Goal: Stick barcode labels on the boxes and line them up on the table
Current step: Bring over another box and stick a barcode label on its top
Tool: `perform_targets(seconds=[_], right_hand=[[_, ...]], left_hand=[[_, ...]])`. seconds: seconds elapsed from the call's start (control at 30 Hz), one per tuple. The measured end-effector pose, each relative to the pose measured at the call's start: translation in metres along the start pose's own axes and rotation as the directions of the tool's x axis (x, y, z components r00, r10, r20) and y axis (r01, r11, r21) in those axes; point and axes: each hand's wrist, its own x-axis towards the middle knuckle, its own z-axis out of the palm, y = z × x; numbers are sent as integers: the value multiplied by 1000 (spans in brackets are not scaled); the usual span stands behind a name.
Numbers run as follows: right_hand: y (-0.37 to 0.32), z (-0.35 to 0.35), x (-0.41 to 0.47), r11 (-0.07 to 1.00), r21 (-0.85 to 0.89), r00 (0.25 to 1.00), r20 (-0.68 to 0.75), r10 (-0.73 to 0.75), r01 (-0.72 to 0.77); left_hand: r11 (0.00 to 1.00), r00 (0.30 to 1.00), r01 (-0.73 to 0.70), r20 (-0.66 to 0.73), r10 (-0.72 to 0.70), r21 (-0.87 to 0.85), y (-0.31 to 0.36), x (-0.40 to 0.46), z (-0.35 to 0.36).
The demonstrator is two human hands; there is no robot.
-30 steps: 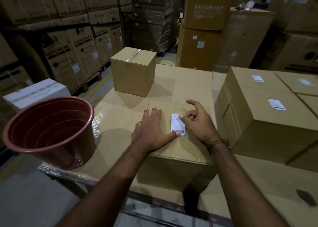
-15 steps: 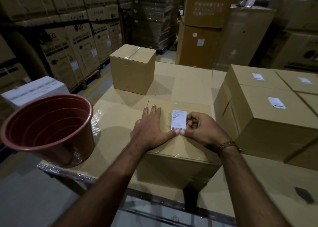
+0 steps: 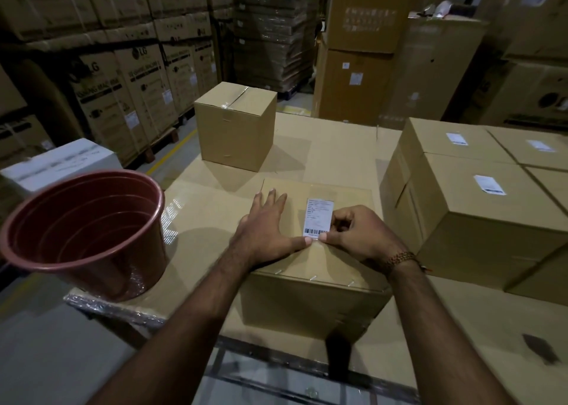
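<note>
The red bucket (image 3: pixel 83 235) at your left shows nothing inside. On the near box (image 3: pixel 319 269) the barcode label (image 3: pixel 318 217) lies upright, long axis away from you, barcode nearest. Your left hand (image 3: pixel 264 235) presses flat; your right hand (image 3: pixel 356 235), fingers curled, thumbs its lower edge

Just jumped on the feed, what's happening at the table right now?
A person is sticking a barcode label on the box in front of them. The left hand lies flat on the lid, thumb at the label's bottom edge; the right hand presses that edge down. Labelled boxes stand to the right.
</note>
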Motion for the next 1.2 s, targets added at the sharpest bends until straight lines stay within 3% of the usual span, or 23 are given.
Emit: perform_targets(seconds=[0.63,1.2], right_hand=[[-1,2,-12,989,137,998,21,-62,59],[-5,3,-17,990,127,998,4,-57,56]], left_hand=[[1000,1000,-11,3,11,11,-1,1,0],[999,999,-46,-7,46,-20,-3,-1,-1]])
